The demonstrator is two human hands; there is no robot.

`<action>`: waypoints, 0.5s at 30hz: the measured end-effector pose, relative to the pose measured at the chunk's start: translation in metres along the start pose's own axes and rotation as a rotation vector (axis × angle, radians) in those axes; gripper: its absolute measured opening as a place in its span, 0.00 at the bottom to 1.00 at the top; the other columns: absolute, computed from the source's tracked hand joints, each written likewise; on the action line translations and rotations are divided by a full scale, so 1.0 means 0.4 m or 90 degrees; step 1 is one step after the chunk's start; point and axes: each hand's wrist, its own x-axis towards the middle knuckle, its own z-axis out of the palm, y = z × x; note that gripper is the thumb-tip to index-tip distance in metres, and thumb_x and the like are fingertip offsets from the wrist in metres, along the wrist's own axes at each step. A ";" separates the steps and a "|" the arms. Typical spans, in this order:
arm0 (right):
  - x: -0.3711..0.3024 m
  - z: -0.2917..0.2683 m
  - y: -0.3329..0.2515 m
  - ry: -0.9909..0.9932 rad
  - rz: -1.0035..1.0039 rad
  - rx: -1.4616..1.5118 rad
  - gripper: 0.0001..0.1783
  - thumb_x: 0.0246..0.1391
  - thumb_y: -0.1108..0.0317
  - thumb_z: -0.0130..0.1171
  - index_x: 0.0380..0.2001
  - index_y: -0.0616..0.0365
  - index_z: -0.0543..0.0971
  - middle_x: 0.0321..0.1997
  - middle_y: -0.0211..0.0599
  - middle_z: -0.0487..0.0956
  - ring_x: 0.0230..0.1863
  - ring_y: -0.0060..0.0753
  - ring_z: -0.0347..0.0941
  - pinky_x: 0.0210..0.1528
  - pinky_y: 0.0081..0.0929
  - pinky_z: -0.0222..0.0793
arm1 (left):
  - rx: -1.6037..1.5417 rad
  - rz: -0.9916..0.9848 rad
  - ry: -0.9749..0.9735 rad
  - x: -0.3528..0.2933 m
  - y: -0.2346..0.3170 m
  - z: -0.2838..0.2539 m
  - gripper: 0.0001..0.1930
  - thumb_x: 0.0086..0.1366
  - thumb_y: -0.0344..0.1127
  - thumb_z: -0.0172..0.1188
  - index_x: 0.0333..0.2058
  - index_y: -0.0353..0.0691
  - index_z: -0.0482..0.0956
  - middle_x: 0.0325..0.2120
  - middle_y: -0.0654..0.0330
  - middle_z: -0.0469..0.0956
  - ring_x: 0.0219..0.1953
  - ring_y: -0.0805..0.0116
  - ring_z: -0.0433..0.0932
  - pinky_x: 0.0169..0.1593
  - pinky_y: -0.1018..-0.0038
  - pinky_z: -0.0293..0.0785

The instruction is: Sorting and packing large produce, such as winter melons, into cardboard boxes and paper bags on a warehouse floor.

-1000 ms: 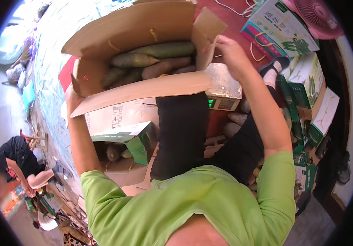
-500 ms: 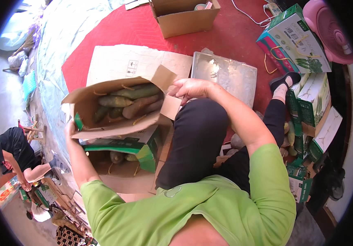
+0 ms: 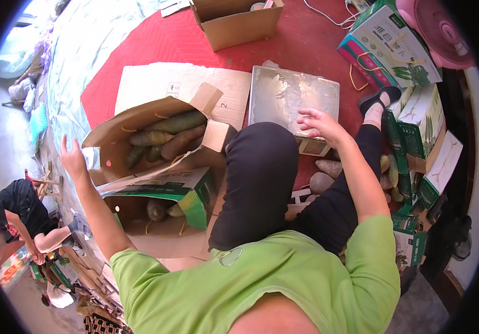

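The cardboard box (image 3: 156, 146) sits left of centre in the frame, tipped so its open mouth faces the upper right; the long roots (image 3: 168, 135) inside (green-brown, one tan) lie lengthwise toward that opening; it rests on a green carton (image 3: 164, 186) over a red mat (image 3: 172, 39). The left hand (image 3: 73, 158), fingers spread, hovers just beside the box's left flap; the right hand (image 3: 317, 122), fingers also spread, rests on a silver scale (image 3: 284, 97).
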 end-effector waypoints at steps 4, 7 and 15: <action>-0.075 -0.022 0.061 0.057 -0.020 0.103 0.26 0.56 0.61 0.53 0.57 0.57 0.67 0.50 0.38 0.74 0.45 0.26 0.71 0.43 0.24 0.69 | -0.124 0.242 -0.182 0.027 0.466 -0.016 0.15 0.61 0.34 0.56 0.47 0.39 0.77 0.45 0.53 0.77 0.50 0.58 0.73 0.55 0.67 0.65; -0.134 -0.038 0.108 0.134 -0.068 0.151 0.26 0.56 0.61 0.54 0.57 0.60 0.67 0.48 0.38 0.76 0.43 0.26 0.73 0.42 0.23 0.70 | -0.068 0.342 -0.375 -0.049 0.777 0.109 0.16 0.60 0.36 0.58 0.47 0.38 0.77 0.45 0.50 0.77 0.50 0.58 0.73 0.54 0.69 0.66; -0.331 -0.032 0.129 0.218 -0.193 0.221 0.20 0.59 0.69 0.50 0.54 0.60 0.69 0.46 0.33 0.76 0.42 0.22 0.72 0.41 0.20 0.68 | 0.053 0.491 -0.678 -0.311 0.811 0.701 0.28 0.50 0.47 0.63 0.47 0.36 0.76 0.46 0.45 0.75 0.51 0.48 0.71 0.56 0.59 0.64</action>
